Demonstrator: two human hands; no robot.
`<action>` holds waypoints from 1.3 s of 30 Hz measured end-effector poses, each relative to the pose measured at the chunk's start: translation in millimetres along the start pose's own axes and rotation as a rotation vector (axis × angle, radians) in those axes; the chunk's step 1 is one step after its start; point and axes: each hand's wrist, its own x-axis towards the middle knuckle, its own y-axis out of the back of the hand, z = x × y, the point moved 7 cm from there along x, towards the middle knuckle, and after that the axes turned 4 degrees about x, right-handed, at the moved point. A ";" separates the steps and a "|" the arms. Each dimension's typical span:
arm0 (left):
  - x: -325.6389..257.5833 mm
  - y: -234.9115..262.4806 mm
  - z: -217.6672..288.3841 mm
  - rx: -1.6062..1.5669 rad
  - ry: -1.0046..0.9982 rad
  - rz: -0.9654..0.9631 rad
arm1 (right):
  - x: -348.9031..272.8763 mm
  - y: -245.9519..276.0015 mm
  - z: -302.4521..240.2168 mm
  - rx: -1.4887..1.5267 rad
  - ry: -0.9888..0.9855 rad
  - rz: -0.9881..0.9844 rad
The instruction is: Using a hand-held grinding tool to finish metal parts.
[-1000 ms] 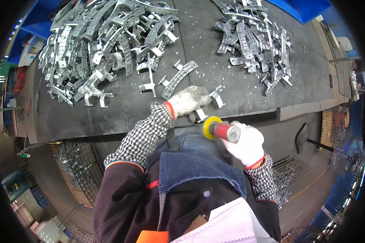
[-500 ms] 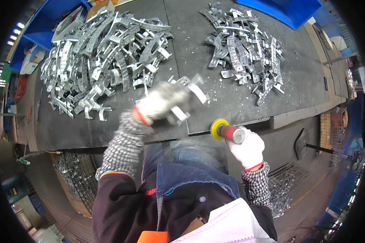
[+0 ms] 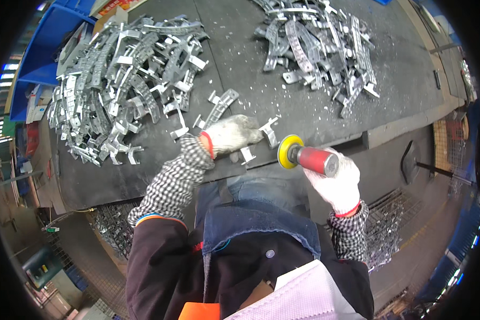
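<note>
L. hand (image 3: pixel 230 134) grip clamped on metal bracket (image 3: pixel 269 129) at worktop (image 3: pixel 144 176) edge; r. hand (image 3: pixel 337 180) wrapped round red grinder (image 3: pixel 310 157), yellow disc just right of bracket, axis pointing left toward it

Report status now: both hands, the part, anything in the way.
Left hand gripping metal bracket at bench edge. Right hand holding red grinder, yellow disc beside bracket. Loose bracket behind the left hand.
</note>
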 end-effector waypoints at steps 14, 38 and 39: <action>18.4 -2.2 35.5 -0.038 0.279 -0.257 | -8.3 -39.7 1.3 -0.193 0.104 -0.009; 37.5 199.2 107.5 0.916 0.093 0.939 | -4.6 -4.4 31.4 -0.062 0.007 0.023; 76.8 181.6 113.5 0.887 0.096 0.726 | -2.0 -6.9 29.6 -0.081 -0.013 -0.013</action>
